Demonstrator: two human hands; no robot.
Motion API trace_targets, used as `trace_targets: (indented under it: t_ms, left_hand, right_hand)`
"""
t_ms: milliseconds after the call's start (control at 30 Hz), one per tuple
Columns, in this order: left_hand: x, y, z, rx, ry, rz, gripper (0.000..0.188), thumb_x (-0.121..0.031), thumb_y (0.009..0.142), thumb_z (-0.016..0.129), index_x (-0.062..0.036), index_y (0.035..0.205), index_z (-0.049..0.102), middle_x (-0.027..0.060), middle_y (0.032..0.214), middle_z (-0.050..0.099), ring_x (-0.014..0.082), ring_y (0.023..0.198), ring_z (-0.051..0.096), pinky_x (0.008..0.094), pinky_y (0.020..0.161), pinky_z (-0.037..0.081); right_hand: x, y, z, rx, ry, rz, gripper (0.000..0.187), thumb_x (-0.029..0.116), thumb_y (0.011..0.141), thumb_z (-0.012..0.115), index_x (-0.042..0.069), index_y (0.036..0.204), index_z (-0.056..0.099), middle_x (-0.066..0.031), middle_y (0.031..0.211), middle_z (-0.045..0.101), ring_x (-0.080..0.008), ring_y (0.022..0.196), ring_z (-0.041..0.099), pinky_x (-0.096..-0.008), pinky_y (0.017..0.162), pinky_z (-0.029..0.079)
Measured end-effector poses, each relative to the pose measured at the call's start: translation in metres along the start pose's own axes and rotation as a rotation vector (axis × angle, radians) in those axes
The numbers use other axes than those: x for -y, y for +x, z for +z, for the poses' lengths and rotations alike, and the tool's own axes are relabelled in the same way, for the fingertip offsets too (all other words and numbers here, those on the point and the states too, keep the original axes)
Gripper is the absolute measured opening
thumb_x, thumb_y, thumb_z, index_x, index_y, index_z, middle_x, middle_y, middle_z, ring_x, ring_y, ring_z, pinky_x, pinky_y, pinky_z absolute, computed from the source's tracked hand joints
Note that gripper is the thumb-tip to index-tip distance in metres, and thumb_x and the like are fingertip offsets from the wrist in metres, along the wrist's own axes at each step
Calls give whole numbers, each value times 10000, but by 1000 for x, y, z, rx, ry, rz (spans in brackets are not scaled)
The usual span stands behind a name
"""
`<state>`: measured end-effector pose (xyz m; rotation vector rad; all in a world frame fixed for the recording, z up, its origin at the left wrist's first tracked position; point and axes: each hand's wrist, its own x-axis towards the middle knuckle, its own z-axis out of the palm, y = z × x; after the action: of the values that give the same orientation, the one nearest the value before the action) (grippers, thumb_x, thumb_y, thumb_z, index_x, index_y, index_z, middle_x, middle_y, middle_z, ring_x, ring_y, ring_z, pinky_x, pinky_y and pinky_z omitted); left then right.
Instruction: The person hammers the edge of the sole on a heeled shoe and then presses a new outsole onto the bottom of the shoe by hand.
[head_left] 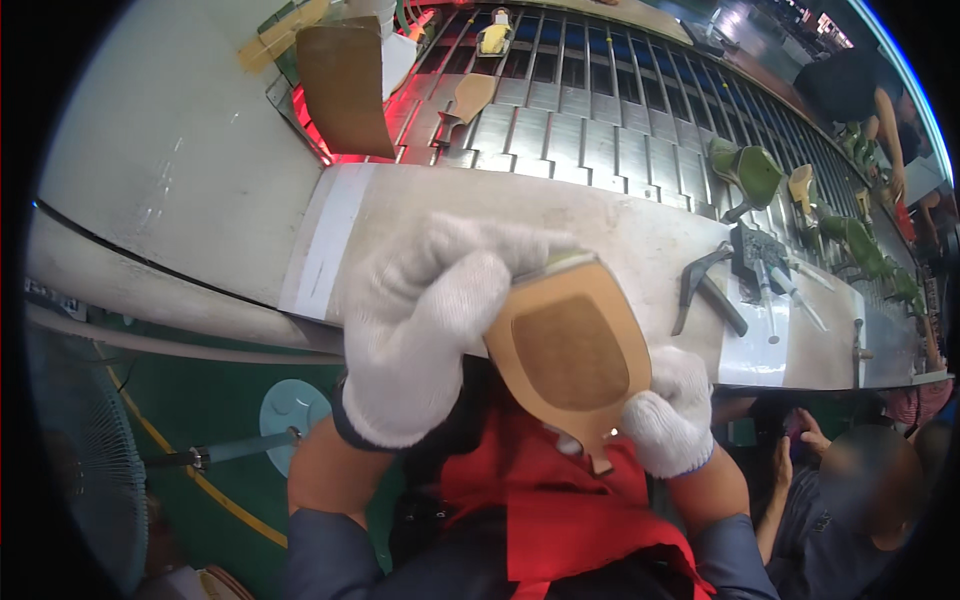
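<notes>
Both white-gloved hands hold a shoe last, its tan insole facing me with a darker brown patch in the middle. A bit of green shows along its upper edge, behind my fingers. My left hand grips the broad upper end from the left, thumb across the near side. At the narrow lower right end, my right hand has its fingers closed on the edge. The last is lifted in front of the pale bench, tilted with its narrow end down toward my red apron.
On the bench at right lie a hammer, a dark block and several slim tools. Beyond runs a slatted metal conveyor carrying green lasts. A brown panel stands in red light. A fan is at left; a person sits at right.
</notes>
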<state>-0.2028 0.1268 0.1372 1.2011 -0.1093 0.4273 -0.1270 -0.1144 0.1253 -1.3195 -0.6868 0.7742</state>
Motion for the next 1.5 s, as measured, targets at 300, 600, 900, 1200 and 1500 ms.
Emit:
trace_targets:
  t_ms: [300,600,900,1200,1500]
  left_hand:
    - [-26,-50,19,-249,284,-121,626,-514,1177,504,86,1251,667,288,1207,772,352,1091,777,484,1022,627]
    - [-22,-54,1,-351,420,-55,233,-117,983,701,80,1106,718,250,1085,792,320,972,795,491,978,656]
    - [-12,-51,-3,-359,768,175,190,-31,941,771,53,1106,733,166,1065,794,221,973,773,367,934,625]
    - [-14,-37,-28,-469,627,56,95,-5,976,762,42,1057,745,105,1045,791,140,966,731,304,916,583]
    - [-6,-29,-54,-480,468,11,100,-46,1037,700,36,1085,733,125,1001,785,170,938,743,330,915,586]
  right_hand:
    - [-1,4,37,103,-609,-233,216,239,980,799,34,1051,794,-158,738,714,-362,671,730,-438,625,564]
    - [-5,19,53,115,-560,-289,206,165,921,816,-25,998,790,-163,711,684,-371,600,692,-446,568,539]
    - [-7,21,55,59,-646,-290,231,258,1011,773,53,922,715,-124,694,678,-343,611,701,-451,562,535]
    - [-12,29,63,4,-677,-293,202,220,964,795,28,984,734,-150,723,679,-366,646,709,-454,590,554]
    - [-31,44,64,-93,-773,-419,260,280,1036,744,86,888,654,-135,706,670,-356,644,712,-469,581,554]
